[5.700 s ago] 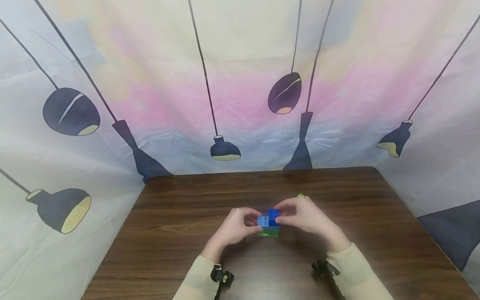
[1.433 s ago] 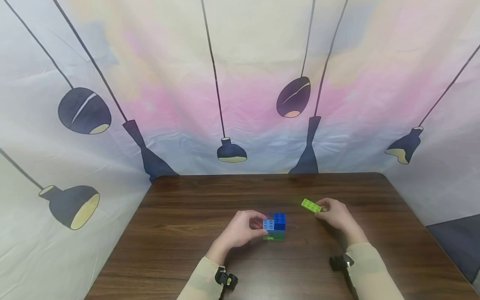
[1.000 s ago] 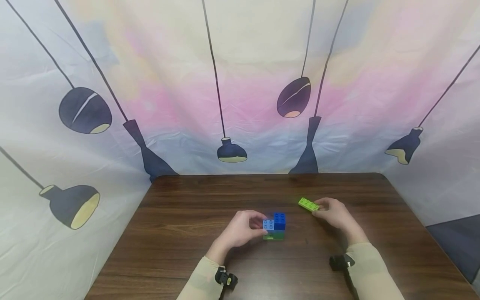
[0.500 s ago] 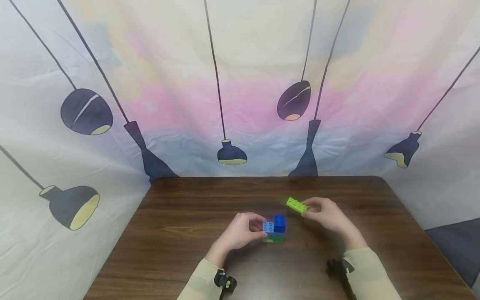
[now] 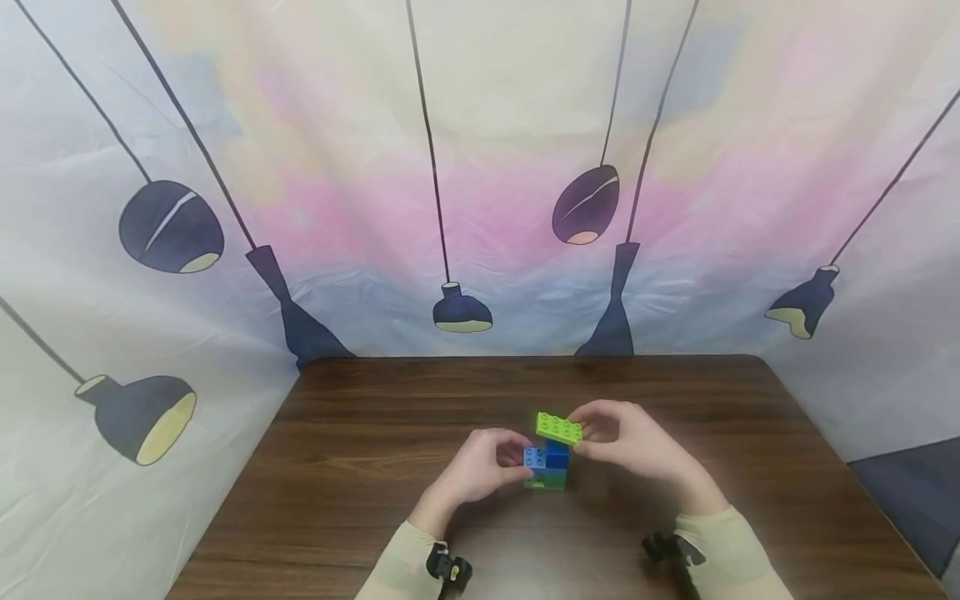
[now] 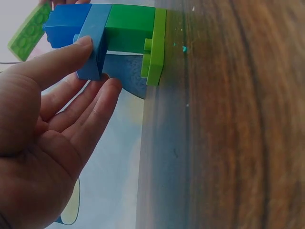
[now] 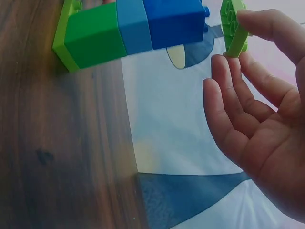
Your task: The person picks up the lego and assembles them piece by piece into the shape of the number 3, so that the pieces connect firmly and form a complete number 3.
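A building-block stack stands on the table. It has a lime plate (image 6: 158,50) at the bottom, then a green brick (image 7: 93,36), a light blue plate (image 6: 94,45) and a dark blue brick (image 7: 175,24) on top. My left hand (image 5: 480,468) pinches the light blue plate, whose end juts out to the left with bare studs. Between thumb and fingers, my right hand (image 5: 630,433) holds a second lime plate (image 5: 558,427) by its right end. That plate is tilted just above the dark blue brick; the right wrist view shows a gap between them.
The brown wooden table (image 5: 360,500) runs back to a fabric backdrop (image 5: 487,167) printed with hanging lamps. A small black camera is strapped at each wrist, the left one (image 5: 448,568) close over the table's front part.
My right hand has carried the lime plate leftward from the table's right side to over the stack. My left hand keeps its grip on the light blue plate.
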Motion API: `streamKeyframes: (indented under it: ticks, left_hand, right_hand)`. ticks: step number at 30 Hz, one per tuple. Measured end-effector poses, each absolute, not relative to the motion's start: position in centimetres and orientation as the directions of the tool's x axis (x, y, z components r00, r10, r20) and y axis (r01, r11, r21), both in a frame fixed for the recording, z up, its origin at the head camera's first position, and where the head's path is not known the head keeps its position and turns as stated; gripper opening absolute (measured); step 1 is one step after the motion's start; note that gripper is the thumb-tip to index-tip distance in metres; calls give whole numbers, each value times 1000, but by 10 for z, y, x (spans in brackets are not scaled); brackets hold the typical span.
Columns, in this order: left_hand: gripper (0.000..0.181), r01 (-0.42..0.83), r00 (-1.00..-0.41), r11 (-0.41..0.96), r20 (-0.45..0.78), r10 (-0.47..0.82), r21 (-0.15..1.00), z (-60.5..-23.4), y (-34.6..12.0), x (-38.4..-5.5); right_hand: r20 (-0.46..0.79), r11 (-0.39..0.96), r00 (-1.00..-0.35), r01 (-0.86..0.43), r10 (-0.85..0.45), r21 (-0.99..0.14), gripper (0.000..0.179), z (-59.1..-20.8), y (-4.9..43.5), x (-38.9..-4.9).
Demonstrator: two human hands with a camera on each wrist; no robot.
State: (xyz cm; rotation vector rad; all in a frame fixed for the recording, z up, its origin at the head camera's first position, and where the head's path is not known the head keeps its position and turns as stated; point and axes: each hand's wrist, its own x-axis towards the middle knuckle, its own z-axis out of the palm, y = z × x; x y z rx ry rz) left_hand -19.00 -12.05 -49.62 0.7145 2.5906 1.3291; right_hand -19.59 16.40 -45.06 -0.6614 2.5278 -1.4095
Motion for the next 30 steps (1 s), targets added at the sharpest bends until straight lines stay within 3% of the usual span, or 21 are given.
streamKeyframes:
  ticks: [30]
  left_hand:
    - [36,340,-870,478,77,488,810,-499,-123,-193]
  right_hand:
    - [153,496,-866,-409,-477,-766,34,-456,147,-193]
